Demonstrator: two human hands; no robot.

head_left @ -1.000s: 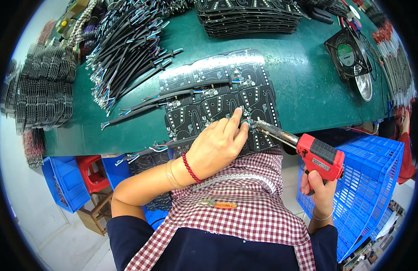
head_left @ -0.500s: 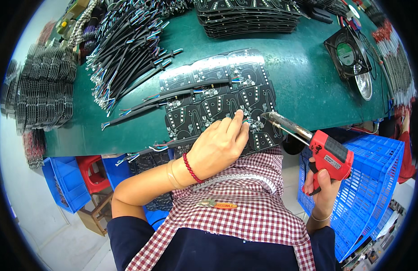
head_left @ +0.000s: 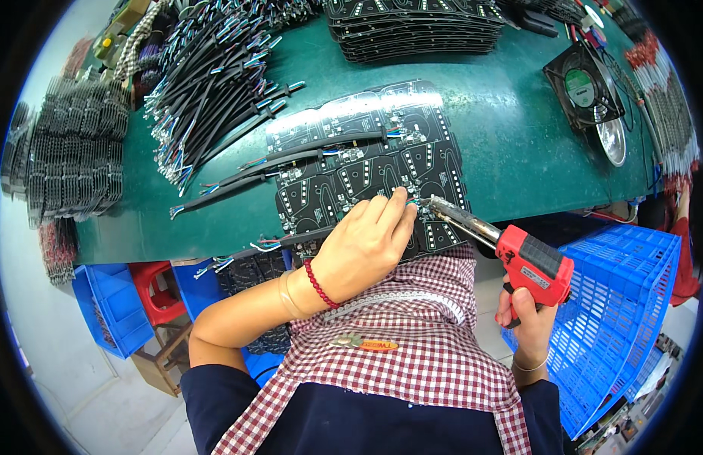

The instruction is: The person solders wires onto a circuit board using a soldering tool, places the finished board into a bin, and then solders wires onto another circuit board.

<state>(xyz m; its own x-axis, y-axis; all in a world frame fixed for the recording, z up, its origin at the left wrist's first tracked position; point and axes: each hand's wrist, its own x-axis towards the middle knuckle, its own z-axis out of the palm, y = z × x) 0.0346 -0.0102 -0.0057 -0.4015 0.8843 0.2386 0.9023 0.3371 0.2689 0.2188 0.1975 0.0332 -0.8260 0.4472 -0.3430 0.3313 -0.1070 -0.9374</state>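
A panel of black circuit boards [head_left: 435, 178] lies at the front of the green table. My left hand [head_left: 363, 246] rests over it, fingers pinched round the wire end of a black-sleeved cable [head_left: 309, 236] whose coloured wires reach the solder pads. Most of that cable passes beneath my hand. My right hand [head_left: 530, 322] grips the handle of a red soldering gun [head_left: 535, 265], with its metal tip at the wire ends just right of my left fingertips. Whether the tip touches the pad is too small to tell. Several other cables [head_left: 321, 144] lie across the panel, their wires at pads.
A heap of black cables [head_left: 215, 106] covers the table's left. Stacked circuit boards [head_left: 416, 34] stand at the back. On the right are a small fan [head_left: 583, 83] and a shiny metal dish [head_left: 612, 142]. A blue crate [head_left: 624, 303] stands beside my right arm.
My right hand has brought the soldering gun left, so its tip has come from the panel's right edge to the wires by my left fingers. My left hand has barely moved.
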